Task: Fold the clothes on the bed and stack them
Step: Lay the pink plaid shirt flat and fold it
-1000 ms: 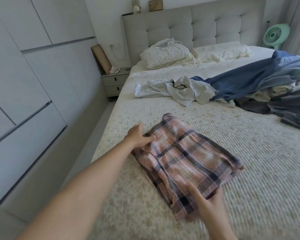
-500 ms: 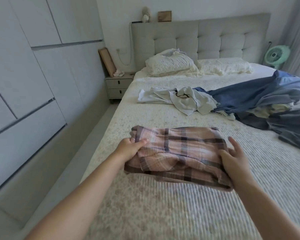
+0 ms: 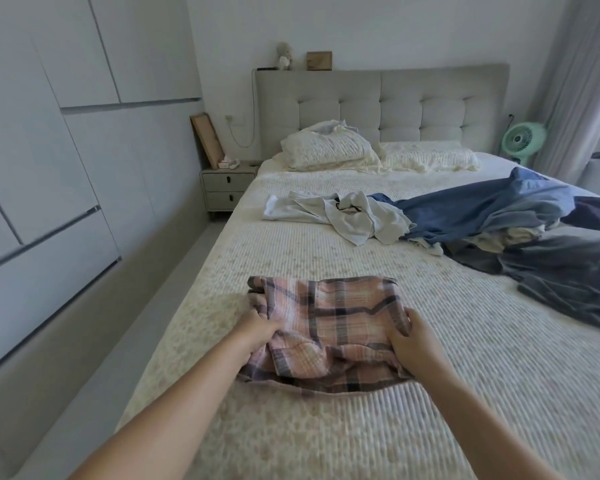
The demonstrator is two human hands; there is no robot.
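- Two hands hold one folded plaid garment (image 3: 329,327) on the near part of the bed (image 3: 465,375): the left hand (image 3: 257,332) has its grip closed on the left edge, the right hand (image 3: 407,341) on the right edge.
- The garment is soft woven cloth, pink with dark checks, roughly rectangular and rumpled.
- The bed cover is cream, ribbed and quilted.
- Farther back lie a crumpled pale shirt (image 3: 347,211) and a heap of blue and grey clothes (image 3: 520,220), unfolded.

- The left hand (image 3: 257,332) and right hand (image 3: 409,344) each grip a side of a folded pink plaid garment (image 3: 326,320) on the bed (image 3: 326,427).
- Behind it lie a crumpled white garment (image 3: 347,213) and a heap of blue and grey clothes (image 3: 520,230).
- Two pillows (image 3: 329,148) rest against the headboard (image 3: 430,105).
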